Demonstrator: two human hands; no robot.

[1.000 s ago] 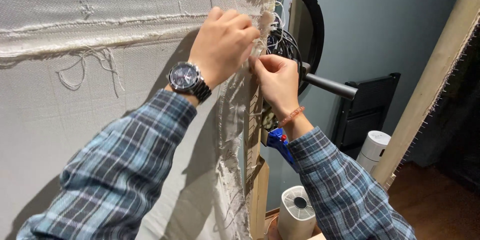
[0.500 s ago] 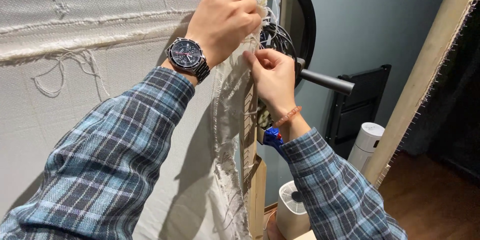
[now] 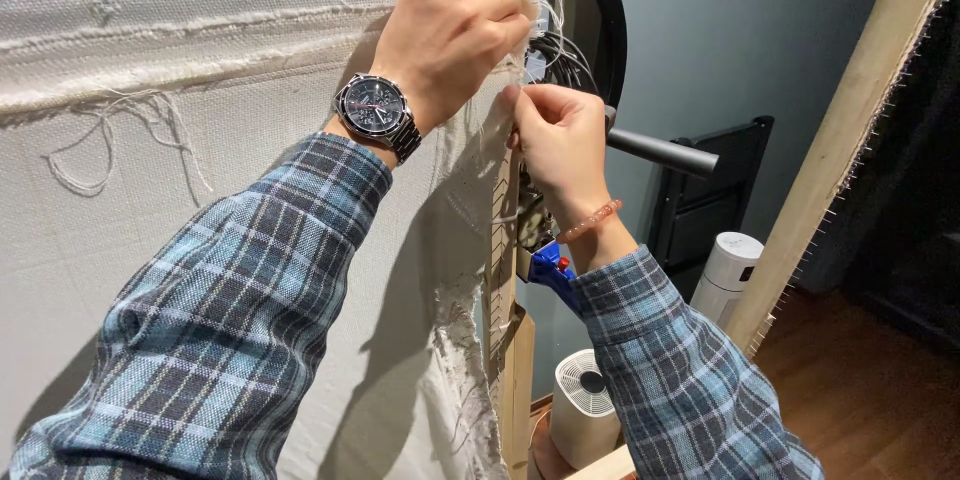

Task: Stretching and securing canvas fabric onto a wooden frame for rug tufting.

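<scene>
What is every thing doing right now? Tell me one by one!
left hand: gripping the frayed cloth edge
right hand: pinching loose threads
white cloth: stretched flat, edge frayed
wooden frame: upright, behind the cloth edge
wristwatch: strapped on the left wrist
bead bracelet: on the right wrist
white fan: standing on the floor

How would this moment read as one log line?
left hand: grips cloth edge | right hand: pinches loose thread | wooden frame: upright
</scene>
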